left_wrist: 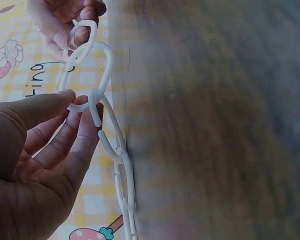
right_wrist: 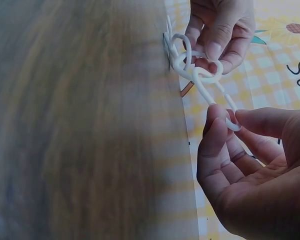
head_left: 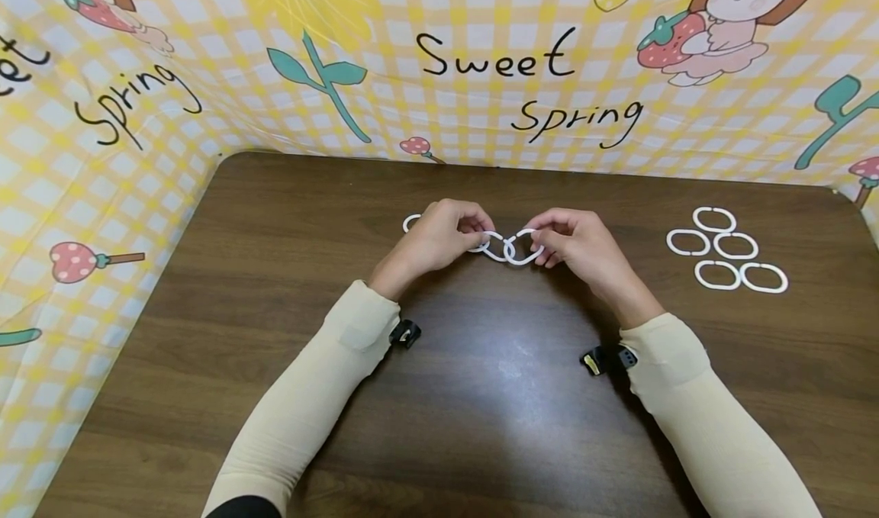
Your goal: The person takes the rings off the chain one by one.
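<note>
My left hand [head_left: 442, 236] pinches a white plastic chain link [left_wrist: 106, 70] between thumb and fingers, just above the table. More linked rings of the same chain [left_wrist: 125, 185] trail from that hand, and one [head_left: 410, 222] shows past its far side in the head view. Opposite, my right hand [head_left: 580, 247] pinches the end link [head_left: 523, 249] by its outer curve. This end link is hooked through the neighbouring link, and a small split shows in its side in the right wrist view. Fingers partly hide the links they hold.
Several loose white oval links [head_left: 736, 246] lie grouped at the right of the brown wooden table [head_left: 481, 396]. A yellow checked cloth [head_left: 481, 14] with printed drawings stands along the back and left edges. Small cameras [head_left: 405, 333] sit at both wrists.
</note>
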The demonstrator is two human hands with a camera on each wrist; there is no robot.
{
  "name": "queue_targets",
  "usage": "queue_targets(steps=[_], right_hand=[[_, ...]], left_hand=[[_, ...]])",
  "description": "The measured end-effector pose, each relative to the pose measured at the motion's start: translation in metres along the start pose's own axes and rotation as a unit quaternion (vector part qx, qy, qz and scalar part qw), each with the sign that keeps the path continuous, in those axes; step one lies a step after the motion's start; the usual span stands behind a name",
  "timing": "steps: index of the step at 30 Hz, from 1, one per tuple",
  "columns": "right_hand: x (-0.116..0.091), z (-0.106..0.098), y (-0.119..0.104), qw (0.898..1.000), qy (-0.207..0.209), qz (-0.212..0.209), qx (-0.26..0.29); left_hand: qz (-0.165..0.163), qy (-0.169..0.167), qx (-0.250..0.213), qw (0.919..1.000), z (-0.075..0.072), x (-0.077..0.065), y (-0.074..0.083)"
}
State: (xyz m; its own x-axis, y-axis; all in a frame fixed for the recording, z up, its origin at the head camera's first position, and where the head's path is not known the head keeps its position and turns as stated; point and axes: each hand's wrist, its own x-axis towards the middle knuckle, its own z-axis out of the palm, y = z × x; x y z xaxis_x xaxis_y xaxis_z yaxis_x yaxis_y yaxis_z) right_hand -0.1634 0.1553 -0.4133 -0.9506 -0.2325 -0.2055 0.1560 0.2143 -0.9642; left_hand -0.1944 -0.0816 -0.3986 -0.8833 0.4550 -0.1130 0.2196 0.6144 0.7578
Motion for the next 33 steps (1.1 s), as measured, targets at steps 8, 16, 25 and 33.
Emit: queue_targets(steps=[8,16,25,33], right_hand=[[0.0020,0.0018,-0.0002,1.000,-0.002,-0.001,0.006],[0.0019,0.0035,-0.0018,1.000,-0.003,0.004,0.013],[0.0016,0.0057,-0.0055,1.000,-0.006,0.010,0.013],[0.0027,0.0079,-0.0048,1.000,-0.009,0.011,0.006]], left_hand=[[0.002,0.001,-0.004,1.0000,0.0003,0.0008,0.0002],[0.006,0.002,-0.006,1.0000,0.0016,0.0017,0.0016],[0.017,0.000,-0.007,0.9998,0.0016,0.0020,0.0025],[0.023,-0.002,-0.006,0.9997,0.0022,0.0019,0.0041]])
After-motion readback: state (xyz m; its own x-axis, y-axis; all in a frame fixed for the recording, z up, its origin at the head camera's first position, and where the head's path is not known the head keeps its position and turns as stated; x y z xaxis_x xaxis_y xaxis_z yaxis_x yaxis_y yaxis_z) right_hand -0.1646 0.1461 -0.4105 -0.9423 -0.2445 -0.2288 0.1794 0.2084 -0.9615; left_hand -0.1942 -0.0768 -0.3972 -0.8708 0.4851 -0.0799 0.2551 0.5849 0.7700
